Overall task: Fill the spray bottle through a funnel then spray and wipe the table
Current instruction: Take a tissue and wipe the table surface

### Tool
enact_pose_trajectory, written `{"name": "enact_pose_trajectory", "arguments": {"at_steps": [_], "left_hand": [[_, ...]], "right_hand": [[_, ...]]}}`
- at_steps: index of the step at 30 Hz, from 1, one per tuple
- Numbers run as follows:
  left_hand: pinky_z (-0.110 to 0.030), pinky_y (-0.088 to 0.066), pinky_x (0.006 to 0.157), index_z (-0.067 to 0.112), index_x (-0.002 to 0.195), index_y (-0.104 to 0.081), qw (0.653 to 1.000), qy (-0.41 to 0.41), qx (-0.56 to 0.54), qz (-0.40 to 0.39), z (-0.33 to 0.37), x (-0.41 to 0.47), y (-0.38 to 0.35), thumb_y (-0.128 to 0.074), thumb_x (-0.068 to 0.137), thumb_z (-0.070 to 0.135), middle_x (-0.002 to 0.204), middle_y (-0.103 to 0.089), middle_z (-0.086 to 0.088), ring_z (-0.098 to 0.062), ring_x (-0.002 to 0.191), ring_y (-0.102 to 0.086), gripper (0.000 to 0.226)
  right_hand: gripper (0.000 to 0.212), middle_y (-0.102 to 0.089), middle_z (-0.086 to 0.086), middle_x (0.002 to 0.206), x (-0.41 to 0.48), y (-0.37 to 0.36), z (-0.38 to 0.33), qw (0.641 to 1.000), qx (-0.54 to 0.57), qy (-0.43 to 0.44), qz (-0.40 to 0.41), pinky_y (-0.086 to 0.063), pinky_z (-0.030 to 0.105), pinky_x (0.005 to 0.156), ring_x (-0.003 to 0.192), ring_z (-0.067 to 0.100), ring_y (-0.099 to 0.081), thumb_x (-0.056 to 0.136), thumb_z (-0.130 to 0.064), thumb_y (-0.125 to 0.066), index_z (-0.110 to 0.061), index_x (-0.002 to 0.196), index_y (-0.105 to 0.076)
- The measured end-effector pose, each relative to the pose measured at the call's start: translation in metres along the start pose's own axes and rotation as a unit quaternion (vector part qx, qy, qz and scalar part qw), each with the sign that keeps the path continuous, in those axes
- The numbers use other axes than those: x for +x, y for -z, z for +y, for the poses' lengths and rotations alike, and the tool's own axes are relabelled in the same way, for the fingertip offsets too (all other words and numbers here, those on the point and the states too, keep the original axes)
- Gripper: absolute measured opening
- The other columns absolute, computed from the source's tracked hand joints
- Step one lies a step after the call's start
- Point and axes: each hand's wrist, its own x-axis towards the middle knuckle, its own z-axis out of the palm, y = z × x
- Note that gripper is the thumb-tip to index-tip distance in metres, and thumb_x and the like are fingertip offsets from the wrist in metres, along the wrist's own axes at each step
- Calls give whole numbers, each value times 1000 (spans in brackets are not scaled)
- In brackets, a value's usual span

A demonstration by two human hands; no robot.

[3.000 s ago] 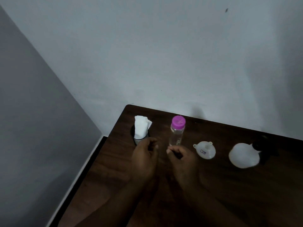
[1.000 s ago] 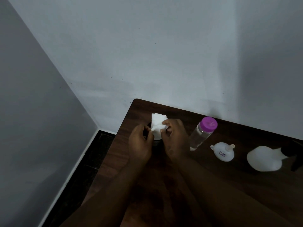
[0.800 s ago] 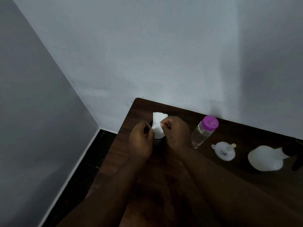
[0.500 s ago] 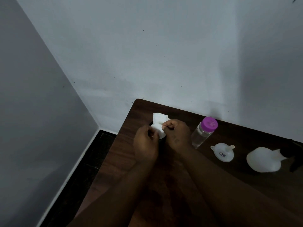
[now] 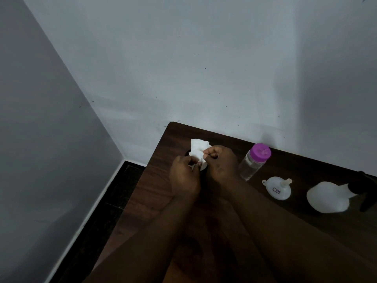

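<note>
A white tissue [image 5: 197, 149] sticks up from a dark cup near the table's far left corner; the cup is mostly hidden by my hands. My right hand [image 5: 221, 164] pinches the tissue's edge between thumb and fingers. My left hand [image 5: 184, 177] holds the tissue's lower part beside the cup. A clear bottle with a purple cap [image 5: 254, 161] stands to the right. A white funnel [image 5: 277, 187] lies on the table with its spout up. The white spray bottle [image 5: 328, 197] with a black head lies on its side at the far right.
The dark wooden table [image 5: 285, 252] sits in a room corner, with pale walls close behind and to the left. Its left edge drops to a dark floor [image 5: 98, 221].
Both hands moved from the table's middle to the tissue in the cup and took hold of it. Over the last second they shifted only slightly on it.
</note>
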Motion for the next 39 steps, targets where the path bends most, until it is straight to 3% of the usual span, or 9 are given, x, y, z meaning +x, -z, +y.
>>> {"name": "enact_pose_trajectory", "arguments": {"at_steps": [7, 14, 18, 22, 25, 28, 30, 34, 39], "left_hand": [[-26, -56, 72, 24, 85, -71, 984, 112, -138, 17, -2, -9, 6, -74, 86, 25, 85, -71, 9, -6, 81, -67, 3], [-40, -60, 76, 20, 81, -74, 961, 155, -228, 5, -6, -13, 5, -75, 86, 18, 79, -74, 5, -12, 77, -71, 5], [-47, -60, 77, 20, 78, -73, 950, 167, -264, 5, -7, -16, 3, -71, 88, 20, 78, -74, 2, -17, 77, -72, 11], [-47, -60, 80, 20, 85, -75, 949, 167, -267, -23, -9, -21, 2, -72, 87, 15, 82, -75, 2, -16, 81, -73, 6], [-43, -60, 82, 18, 91, -75, 951, 142, -272, -30, -12, -19, 7, -73, 86, 11, 87, -76, 2, -15, 85, -73, 9], [-17, -57, 77, 11, 105, -68, 964, 109, -244, 1, -12, -14, 17, -71, 84, 0, 98, -71, 2, -14, 94, -69, 24], [-12, -54, 79, 14, 116, -63, 967, 94, -237, -14, -15, -4, 19, -70, 84, -2, 109, -67, 3, -12, 103, -65, 37], [-31, -54, 94, 25, 126, -60, 991, -63, -75, -92, -31, 25, 14, -74, 82, 19, 124, -63, 7, -10, 115, -59, 47], [-34, -51, 78, 17, 106, -64, 984, -130, -1, -119, -28, 33, 18, -76, 82, 32, 105, -62, 2, -18, 98, -57, 31]], "right_hand": [[6, -72, -5, 88, 6, 6, -8, 995, -90, 37, 25, -52, 29, 72, 84, 14, -66, 83, -15, -68, -20, 85, -71], [9, -60, -4, 92, -20, 10, -15, 960, -208, 188, 28, -48, 33, 68, 88, 17, -59, 86, -28, -62, -24, 93, -66], [30, -68, -6, 93, -31, 0, -18, 986, -124, 112, -21, -52, 31, 75, 85, 12, -62, 85, -47, -66, -23, 102, -71], [12, -70, -8, 78, -21, -4, -15, 990, -106, 89, -38, -54, 36, 71, 78, 12, -64, 85, -29, -66, -28, 73, -66], [16, -67, -7, 74, -19, 1, -17, 991, -95, 94, -26, -50, 33, 67, 74, 14, -62, 85, -23, -66, -24, 70, -62], [11, -66, -8, 77, -18, 10, -16, 990, -87, 113, -19, -51, 35, 66, 73, 14, -60, 88, -25, -65, -22, 78, -62], [10, -64, -9, 78, -18, 16, -19, 988, -82, 128, -34, -52, 38, 68, 74, 12, -60, 90, -26, -63, -24, 81, -60], [8, -65, -9, 81, -17, 33, -30, 984, -53, 156, -72, -53, 40, 72, 78, 9, -62, 93, -25, -60, -25, 85, -59], [7, -66, -8, 84, -20, 56, -45, 982, -9, 175, -67, -54, 40, 71, 79, 8, -63, 96, -25, -57, -25, 89, -57]]}}
